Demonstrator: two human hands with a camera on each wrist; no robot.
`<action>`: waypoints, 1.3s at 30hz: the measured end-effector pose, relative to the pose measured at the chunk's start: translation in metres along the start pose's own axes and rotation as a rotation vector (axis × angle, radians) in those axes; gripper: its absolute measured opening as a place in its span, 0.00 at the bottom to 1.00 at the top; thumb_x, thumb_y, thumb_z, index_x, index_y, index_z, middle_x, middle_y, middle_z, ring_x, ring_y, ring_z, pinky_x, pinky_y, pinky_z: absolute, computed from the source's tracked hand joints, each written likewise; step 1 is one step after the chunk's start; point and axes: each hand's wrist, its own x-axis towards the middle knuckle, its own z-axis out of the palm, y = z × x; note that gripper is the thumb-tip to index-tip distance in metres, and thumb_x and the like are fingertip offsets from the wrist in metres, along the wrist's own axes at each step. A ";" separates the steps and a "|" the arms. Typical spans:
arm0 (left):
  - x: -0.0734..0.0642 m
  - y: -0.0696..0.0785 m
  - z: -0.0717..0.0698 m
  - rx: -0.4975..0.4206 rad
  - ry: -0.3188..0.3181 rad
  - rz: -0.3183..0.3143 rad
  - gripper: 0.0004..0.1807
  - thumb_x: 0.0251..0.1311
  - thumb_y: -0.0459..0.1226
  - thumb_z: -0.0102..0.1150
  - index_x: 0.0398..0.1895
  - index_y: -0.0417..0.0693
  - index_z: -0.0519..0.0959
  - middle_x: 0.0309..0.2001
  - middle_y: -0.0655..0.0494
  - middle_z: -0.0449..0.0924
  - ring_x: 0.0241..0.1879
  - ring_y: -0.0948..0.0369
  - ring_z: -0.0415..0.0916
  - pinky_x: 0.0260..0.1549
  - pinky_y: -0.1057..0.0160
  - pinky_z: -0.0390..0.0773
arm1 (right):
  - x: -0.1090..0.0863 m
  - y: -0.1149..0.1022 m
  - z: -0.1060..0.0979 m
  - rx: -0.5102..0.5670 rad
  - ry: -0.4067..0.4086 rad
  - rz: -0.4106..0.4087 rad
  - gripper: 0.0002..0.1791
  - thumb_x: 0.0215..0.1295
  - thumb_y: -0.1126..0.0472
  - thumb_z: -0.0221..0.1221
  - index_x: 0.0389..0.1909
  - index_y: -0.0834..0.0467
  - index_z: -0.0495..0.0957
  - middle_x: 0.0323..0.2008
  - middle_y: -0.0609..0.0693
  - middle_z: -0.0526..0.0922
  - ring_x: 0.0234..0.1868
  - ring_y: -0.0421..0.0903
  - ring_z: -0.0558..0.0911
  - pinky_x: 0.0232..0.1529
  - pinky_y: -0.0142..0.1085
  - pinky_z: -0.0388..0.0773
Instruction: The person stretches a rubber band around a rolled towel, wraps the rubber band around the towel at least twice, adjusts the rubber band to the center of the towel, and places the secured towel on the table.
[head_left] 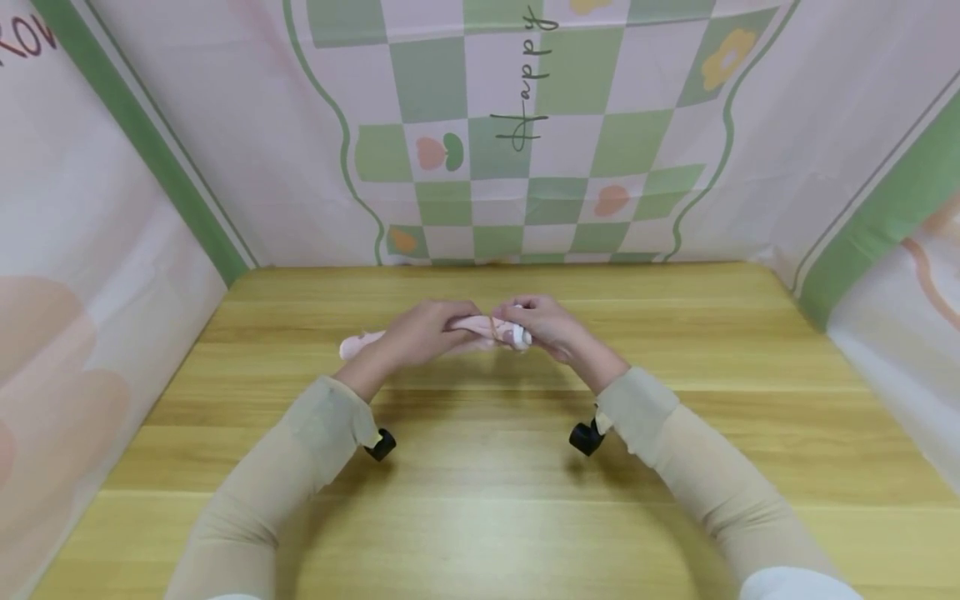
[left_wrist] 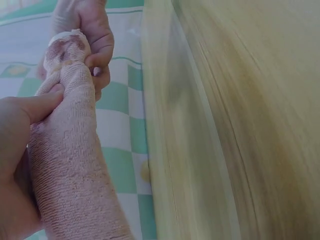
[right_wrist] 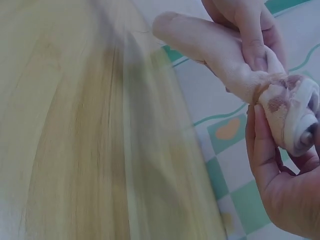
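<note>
- The bench [head_left: 480, 517] is your largest free area: bare wood runs wide on both sides of your arms and toward you, so you have room to lower or swing the work without meeting anything.
- The patterned backdrop [head_left: 525, 150] closes off the far edge, and side panels stand at left and right; a push forward would likely brush the cloth wall first.
- The rolled pink cloth [head_left: 465, 332] sits just above the bench near its far middle, held between both hands, its loose tail poking out past your left wrist.
- Your left hand [head_left: 420, 333] wraps the roll's middle, thumb and fingers curled round it. If that hold slackens, I judge the roll will loosen and unwind.
- Your right hand [head_left: 543, 327] pinches the bound end, fingers curled about it.
- The thin band [right_wrist: 260, 92] near that end looks the weakest point: pull the hands apart and it could slip off the tip.
</note>
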 end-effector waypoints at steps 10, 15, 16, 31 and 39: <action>0.000 -0.001 -0.001 -0.091 -0.031 0.001 0.10 0.75 0.41 0.57 0.53 0.53 0.84 0.46 0.58 0.84 0.43 0.59 0.78 0.47 0.53 0.77 | -0.011 0.000 -0.011 -0.253 0.018 -0.154 0.17 0.78 0.59 0.55 0.53 0.70 0.78 0.42 0.52 0.82 0.40 0.43 0.79 0.41 0.33 0.78; 0.000 -0.005 -0.002 -0.147 -0.036 -0.001 0.10 0.75 0.40 0.57 0.52 0.51 0.83 0.44 0.58 0.84 0.41 0.58 0.78 0.46 0.54 0.77 | -0.020 -0.001 -0.017 -0.311 -0.075 -0.264 0.22 0.73 0.65 0.61 0.64 0.68 0.73 0.55 0.60 0.78 0.49 0.50 0.81 0.46 0.40 0.83; 0.000 -0.005 -0.001 -0.147 -0.039 -0.002 0.10 0.75 0.40 0.58 0.52 0.51 0.83 0.44 0.58 0.84 0.41 0.59 0.78 0.46 0.54 0.77 | -0.022 -0.001 -0.018 -0.325 -0.104 -0.277 0.24 0.71 0.66 0.63 0.65 0.68 0.72 0.57 0.61 0.77 0.50 0.52 0.81 0.47 0.41 0.83; 0.000 -0.009 0.001 -0.206 -0.106 0.032 0.11 0.72 0.47 0.61 0.49 0.53 0.82 0.36 0.59 0.81 0.34 0.59 0.74 0.36 0.58 0.75 | -0.031 0.005 -0.026 -0.226 -0.156 -0.304 0.19 0.68 0.75 0.60 0.58 0.74 0.73 0.50 0.62 0.78 0.44 0.49 0.85 0.47 0.43 0.84; 0.000 -0.009 -0.002 -0.253 -0.127 0.031 0.13 0.71 0.47 0.62 0.51 0.51 0.82 0.40 0.58 0.82 0.39 0.58 0.77 0.41 0.57 0.77 | -0.031 0.013 -0.021 -0.091 -0.124 -0.301 0.16 0.68 0.77 0.57 0.55 0.76 0.73 0.46 0.57 0.81 0.43 0.47 0.85 0.48 0.40 0.84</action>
